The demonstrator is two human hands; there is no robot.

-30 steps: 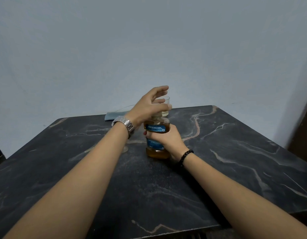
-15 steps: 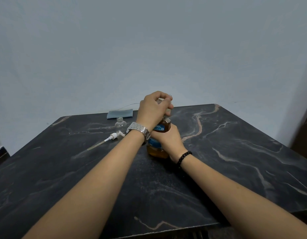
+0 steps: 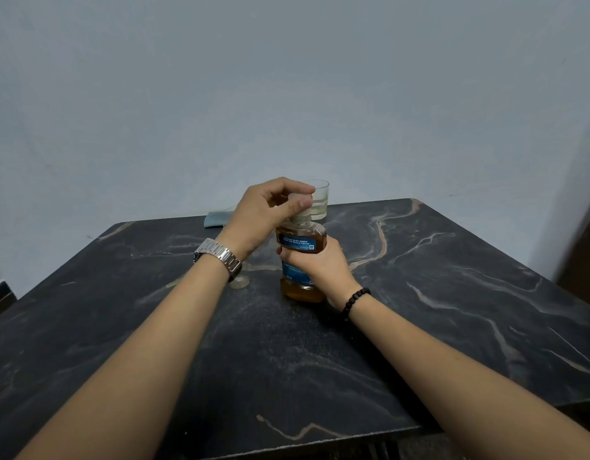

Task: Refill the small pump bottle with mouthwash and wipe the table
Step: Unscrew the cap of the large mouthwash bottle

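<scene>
Dark marbled table (image 3: 453, 293), tan and pale veins running across the top, filling the lower half of the head view. Plain grey-blue wall behind.

Near the table's centre, upright: amber mouthwash bottle (image 3: 300, 257) with a blue label. Wrapped round its waist from the 4 o'clock side, the right hand (image 3: 320, 263), fingers curled over the label, a black bead bracelet (image 3: 355, 302) on that wrist. Closed over the top from 10 o'clock, the left hand (image 3: 263, 214), thumb and fingers pinching the pale cap (image 3: 300, 200); cap raised just above the bare threaded neck. Silver metal watch (image 3: 219, 257) on the left wrist. Both hands together on the one bottle, one low, one high.

At 12 o'clock past the bottle, partly behind the left fingers, a clear glass (image 3: 320, 202) with a little pale liquid at the bottom. At 10 o'clock by the far edge, a folded grey-blue cloth (image 3: 215, 219). Just at 9 o'clock of the bottle, under the left wrist, the base of the small clear pump bottle (image 3: 239, 282), mostly hidden.
</scene>
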